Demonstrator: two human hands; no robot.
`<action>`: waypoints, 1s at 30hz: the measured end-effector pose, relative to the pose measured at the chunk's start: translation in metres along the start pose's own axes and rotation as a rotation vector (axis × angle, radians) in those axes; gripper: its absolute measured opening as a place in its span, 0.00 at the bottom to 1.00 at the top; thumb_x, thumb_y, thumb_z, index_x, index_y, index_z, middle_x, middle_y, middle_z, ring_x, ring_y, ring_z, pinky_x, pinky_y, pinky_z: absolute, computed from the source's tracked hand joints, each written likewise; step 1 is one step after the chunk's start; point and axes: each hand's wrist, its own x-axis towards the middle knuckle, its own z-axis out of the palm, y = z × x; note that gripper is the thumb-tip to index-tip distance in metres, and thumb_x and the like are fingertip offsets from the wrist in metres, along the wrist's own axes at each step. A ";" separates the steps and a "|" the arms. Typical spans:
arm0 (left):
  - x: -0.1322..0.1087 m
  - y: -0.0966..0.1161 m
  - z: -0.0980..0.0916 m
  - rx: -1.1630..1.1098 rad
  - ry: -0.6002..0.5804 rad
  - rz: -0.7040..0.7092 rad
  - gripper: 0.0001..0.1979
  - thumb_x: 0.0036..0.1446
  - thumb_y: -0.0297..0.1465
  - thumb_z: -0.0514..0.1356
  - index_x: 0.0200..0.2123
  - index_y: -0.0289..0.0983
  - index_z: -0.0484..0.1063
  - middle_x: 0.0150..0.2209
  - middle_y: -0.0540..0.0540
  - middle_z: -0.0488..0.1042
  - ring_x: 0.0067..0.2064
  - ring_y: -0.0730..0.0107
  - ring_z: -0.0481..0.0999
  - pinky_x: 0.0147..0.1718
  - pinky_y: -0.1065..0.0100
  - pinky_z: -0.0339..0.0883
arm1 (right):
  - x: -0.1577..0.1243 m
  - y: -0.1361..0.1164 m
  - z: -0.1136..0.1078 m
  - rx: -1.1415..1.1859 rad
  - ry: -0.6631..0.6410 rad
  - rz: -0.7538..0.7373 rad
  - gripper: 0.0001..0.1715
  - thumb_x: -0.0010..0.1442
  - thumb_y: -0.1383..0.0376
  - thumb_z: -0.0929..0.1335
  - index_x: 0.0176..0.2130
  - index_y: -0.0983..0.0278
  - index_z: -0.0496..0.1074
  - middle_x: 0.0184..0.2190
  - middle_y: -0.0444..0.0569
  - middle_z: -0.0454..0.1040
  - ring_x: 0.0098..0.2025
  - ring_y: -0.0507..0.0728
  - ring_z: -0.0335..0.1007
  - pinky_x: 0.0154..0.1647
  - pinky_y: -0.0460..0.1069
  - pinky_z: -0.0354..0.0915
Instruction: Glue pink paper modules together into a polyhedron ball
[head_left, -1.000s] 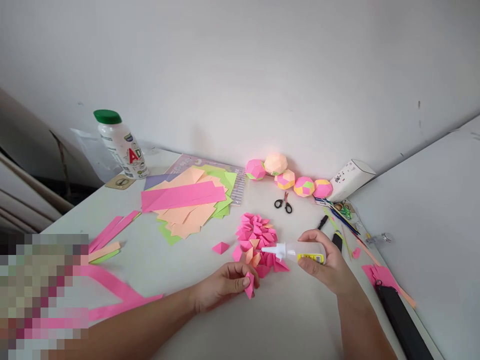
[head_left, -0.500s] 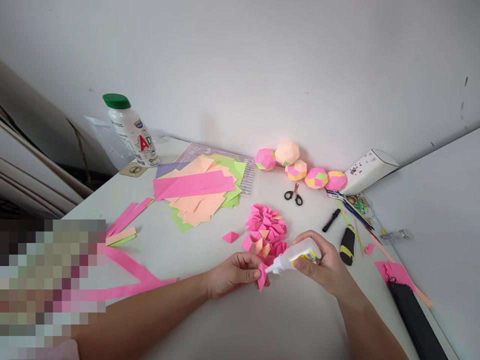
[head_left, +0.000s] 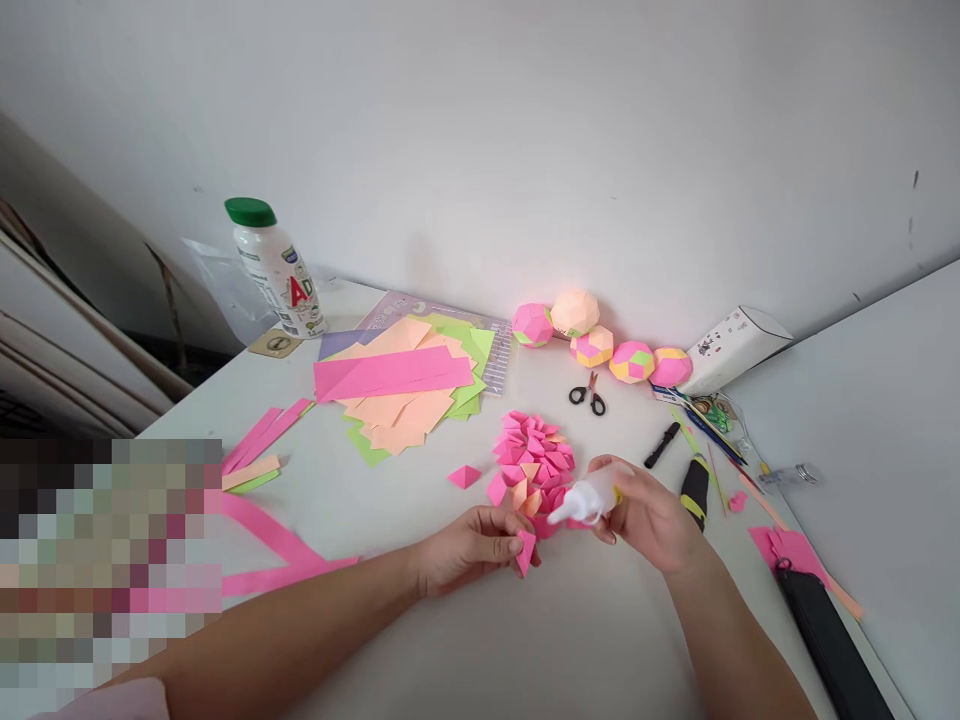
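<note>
My left hand [head_left: 469, 548] pinches a small folded pink paper piece [head_left: 525, 550] just above the white table [head_left: 465, 650]. My right hand [head_left: 649, 520] is wrapped round a white glue bottle [head_left: 589, 498] whose nozzle points left and down, a little above the pink piece. Behind both hands lies a pile of folded pink and peach paper pieces [head_left: 532, 462]. A single pink folded piece [head_left: 464, 476] lies to the left of the pile.
Sheets of pink, peach and green paper [head_left: 401, 385] lie mid-table. Several paper balls [head_left: 592, 345] line the wall. Scissors [head_left: 588, 396], a black marker [head_left: 662, 445], a black-and-yellow tool [head_left: 695, 490], a green-capped bottle [head_left: 274, 268], pink strips [head_left: 262, 435] and a black case [head_left: 829, 640] surround the work area.
The glue bottle swung from level to nozzle-down against the pink piece, and now has lifted slightly away. My left hand kept its hold on the piece.
</note>
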 end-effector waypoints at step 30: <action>-0.001 -0.009 0.008 0.399 0.136 0.131 0.14 0.56 0.41 0.58 0.28 0.35 0.72 0.31 0.47 0.71 0.34 0.68 0.68 0.36 0.67 0.62 | 0.002 0.013 -0.004 0.437 0.007 -0.168 0.14 0.49 0.57 0.71 0.34 0.63 0.69 0.22 0.42 0.67 0.19 0.48 0.57 0.19 0.44 0.52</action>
